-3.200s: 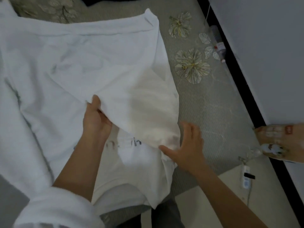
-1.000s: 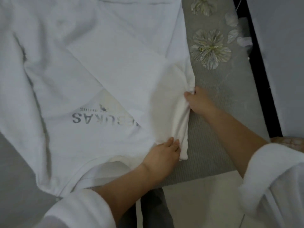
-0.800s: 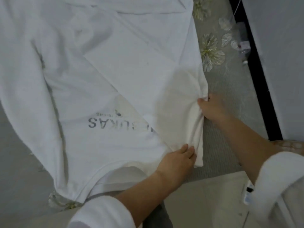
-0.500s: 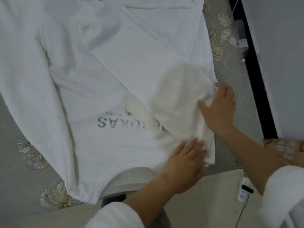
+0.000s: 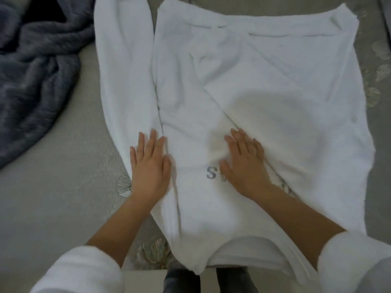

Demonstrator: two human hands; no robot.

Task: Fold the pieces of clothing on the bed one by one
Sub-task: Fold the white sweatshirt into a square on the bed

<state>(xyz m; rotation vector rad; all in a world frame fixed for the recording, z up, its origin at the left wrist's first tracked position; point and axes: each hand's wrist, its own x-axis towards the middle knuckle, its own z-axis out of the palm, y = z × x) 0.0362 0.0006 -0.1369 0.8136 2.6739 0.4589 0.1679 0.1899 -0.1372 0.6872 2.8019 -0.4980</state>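
Note:
A white long-sleeved sweatshirt [image 5: 264,77] lies spread on the grey bed [image 5: 53,187], collar toward me. Its right sleeve is folded diagonally across the chest. Its left sleeve [image 5: 124,66] stretches away along the body's left side. My left hand [image 5: 150,168] lies flat with straight fingers on the seam between that sleeve and the body. My right hand [image 5: 243,163] presses flat on the chest, covering most of the grey printed lettering, where only an "S" [image 5: 211,172] shows.
A dark blue-grey fuzzy blanket [image 5: 33,66] is bunched at the upper left of the bed. The bedspread carries pale leaf patterns along the right edge [image 5: 378,75] and near the front edge [image 5: 154,252]. The bed's front edge lies just below my forearms.
Both hands left the sweatshirt's right edge and moved left; the left hand now rests at the left sleeve seam and the right hand on the chest. The view swung left, showing the blanket.

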